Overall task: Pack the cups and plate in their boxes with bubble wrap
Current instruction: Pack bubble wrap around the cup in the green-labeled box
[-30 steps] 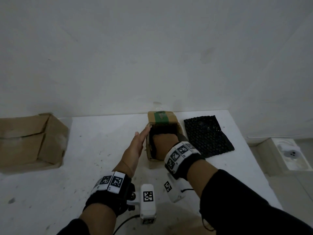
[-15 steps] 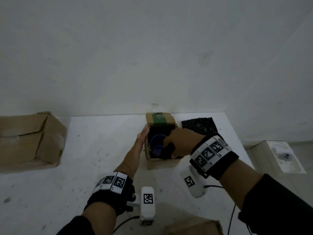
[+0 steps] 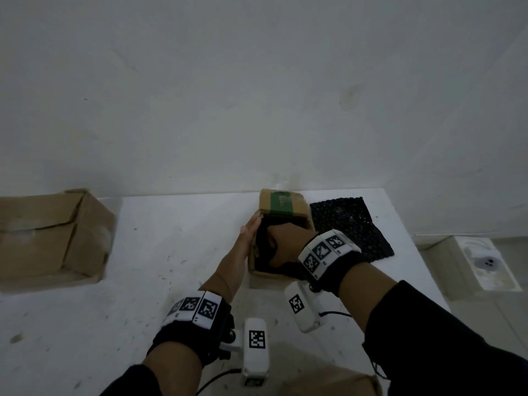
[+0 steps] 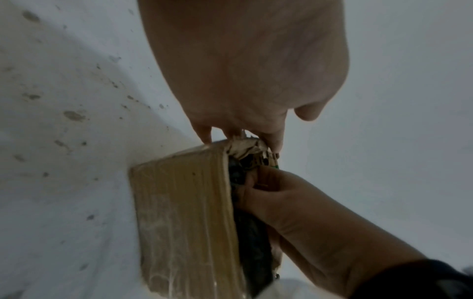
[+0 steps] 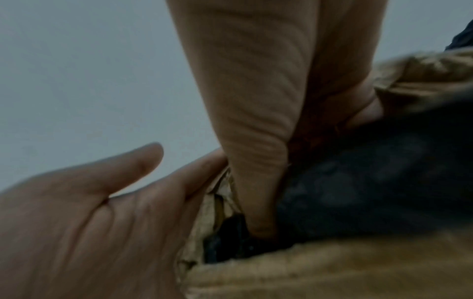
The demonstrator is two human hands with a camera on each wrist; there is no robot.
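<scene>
A small open cardboard box (image 3: 297,208) with a green-taped flap stands on the white table (image 3: 171,252). My left hand (image 3: 250,232) lies flat and open against the box's left wall; the left wrist view shows its fingertips (image 4: 204,135) at the box (image 4: 184,212) rim. My right hand (image 3: 274,241) is inside the box, fingers curled into black bubble wrap (image 4: 253,252). In the right wrist view the thumb (image 5: 256,141) pushes down between the torn wall and the dark wrap (image 5: 371,182). No cup is visible under the hand.
A second sheet of black bubble wrap (image 3: 348,227) lies flat just right of the box. A large cardboard box (image 3: 51,235) sits at the table's far left, another box corner (image 3: 328,384) at the near edge. A white package (image 3: 483,264) lies on the floor right.
Half a second ago a blue cup showed inside the box with my right hand at its right rim. That hand has since moved in over the cup. The left hand stayed put.
</scene>
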